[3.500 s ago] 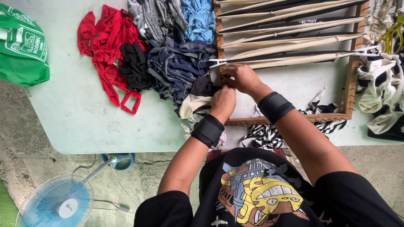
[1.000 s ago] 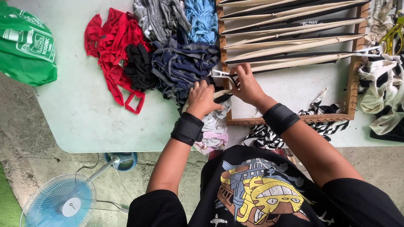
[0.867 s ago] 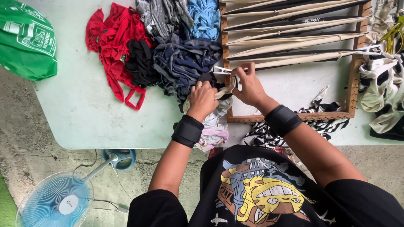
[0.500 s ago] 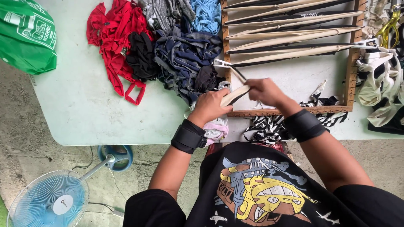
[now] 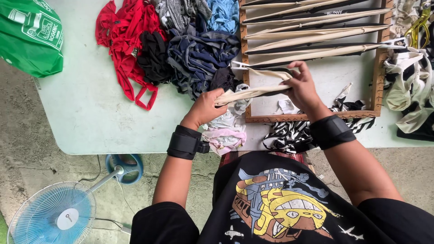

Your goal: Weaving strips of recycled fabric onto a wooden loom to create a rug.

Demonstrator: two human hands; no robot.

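Cream strip stretched between our two hands over the bench.

Nearest, our left hand (image 5: 204, 108) pinches one end of the strip (image 5: 253, 91) and our right hand (image 5: 302, 88) grips the other, so its long axis runs left to right across the wooden frame's (image 5: 377, 68) open lower part. Both hands are equally close. Farther off we count about six strips already stretched across the frame, one red garment (image 5: 124, 45), one green bag (image 5: 29, 38).
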